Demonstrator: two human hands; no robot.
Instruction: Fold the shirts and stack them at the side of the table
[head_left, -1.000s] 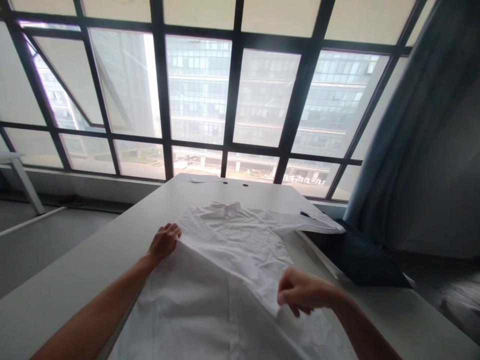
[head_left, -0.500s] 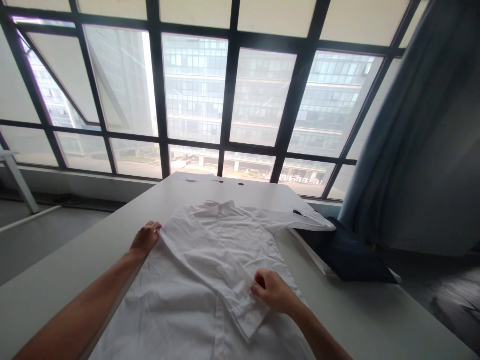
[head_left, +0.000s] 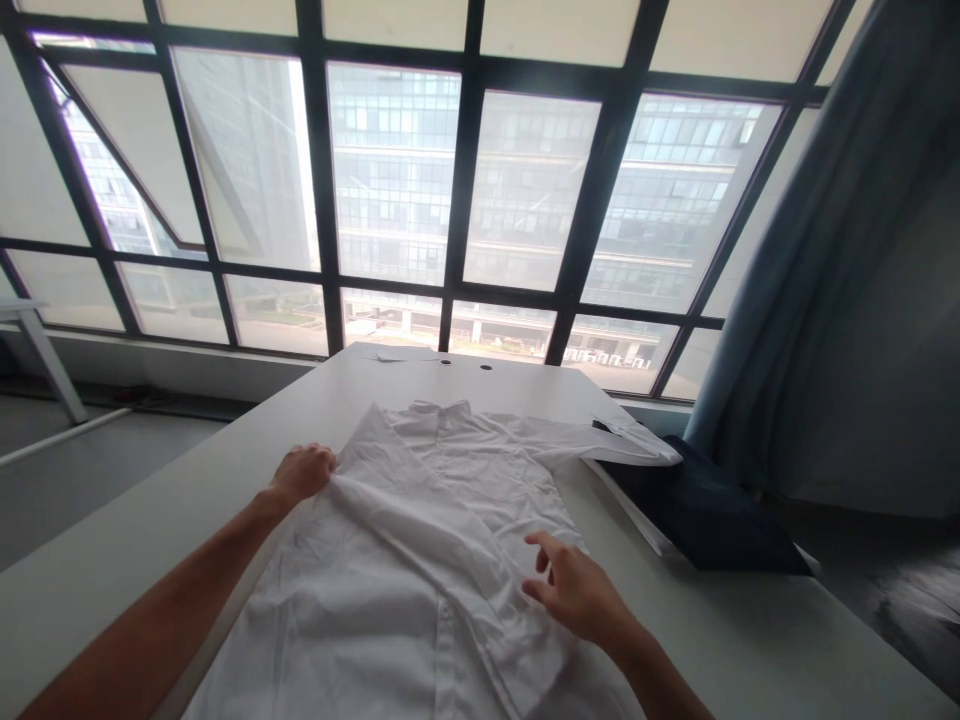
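A white button-up shirt [head_left: 360, 590] lies spread on the table, its collar toward the window. The sleeve on the left is folded diagonally across the front, and the other sleeve stretches out to the right over a dark folded garment [head_left: 705, 510]. At the shirt's left edge, near the shoulder fold, my left hand [head_left: 304, 470] is closed on the fabric. My right hand [head_left: 574, 585] is just above the folded-over sleeve on the right side, thumb and fingers apart with nothing between them.
The white table [head_left: 97, 570] extends toward a large gridded window, with two dark round holes [head_left: 486, 367] near its far end. A grey-blue curtain [head_left: 795, 300] hangs at the right. Another table's white leg [head_left: 52, 365] stands at the far left.
My right hand has opened and lifted off the sleeve, moving slightly right. The left hand has shifted a little right, with the shirt edge drawn inward.
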